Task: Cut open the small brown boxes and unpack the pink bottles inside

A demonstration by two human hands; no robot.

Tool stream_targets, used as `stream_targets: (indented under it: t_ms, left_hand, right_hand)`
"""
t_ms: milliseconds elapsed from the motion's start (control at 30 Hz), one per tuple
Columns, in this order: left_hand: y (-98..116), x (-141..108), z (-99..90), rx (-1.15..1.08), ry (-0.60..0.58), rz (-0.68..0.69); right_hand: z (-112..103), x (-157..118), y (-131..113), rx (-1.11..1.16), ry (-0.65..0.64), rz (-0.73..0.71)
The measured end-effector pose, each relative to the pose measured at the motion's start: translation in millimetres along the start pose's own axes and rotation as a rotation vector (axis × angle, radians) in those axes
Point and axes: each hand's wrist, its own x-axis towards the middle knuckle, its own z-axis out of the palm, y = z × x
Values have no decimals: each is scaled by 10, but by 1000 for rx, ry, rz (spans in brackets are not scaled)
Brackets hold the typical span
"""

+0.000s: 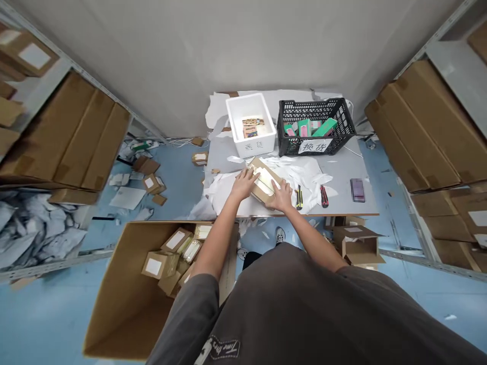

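A small brown cardboard box [262, 195] with a pale label and glossy tape on top lies at an angle on the worktable, amid torn white paper. My left hand [243, 183] holds its left side, fingers curved over the upper edge. At its right end my right hand [280, 196] grips the box, fingers bent on top near the label and thumb lower down. Just right of that hand rests a yellow-and-black utility knife [299, 197]. Farther right is a red-and-black utility knife [324, 196].
Behind the box stand a white foam bin [251, 147] with small packets and a black plastic crate [283, 139] with green-and-pink boxes. A phone [357, 190] lies at right. A large open carton [125, 284] with parcels is at lower left. Shelves with cartons [429, 126] flank both sides.
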Motion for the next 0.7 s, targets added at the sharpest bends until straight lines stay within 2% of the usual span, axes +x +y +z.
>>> stream_targets:
  t_ms: [67, 133, 233, 333, 433, 567, 633, 700]
  left_hand:
    - [198, 76, 298, -73, -13, -84]
    - [346, 11, 608, -166, -26, -159]
    - [504, -219, 1013, -299, -44, -251]
    - [617, -400, 1273, -405, -74, -297]
    - [647, -416, 1376, -467, -71, -353]
    - [501, -321, 1369, -469, 21, -403]
    - [409, -290, 1367, -498, 41, -391]
    - [355, -278, 1379, -544, 44, -384]
  right_hand:
    - [133, 64, 109, 28, -34, 91]
    - [271, 116, 129, 48, -37, 149]
    - [384, 191, 108, 101, 13, 138]
    - [329, 268, 167, 131, 19, 89]
    - [195, 284, 335, 70, -93, 5]
    - [153, 151, 534, 14, -282, -121]
    - [223, 81, 551, 43, -309, -124]
    - [309, 46, 513, 94, -271, -91]
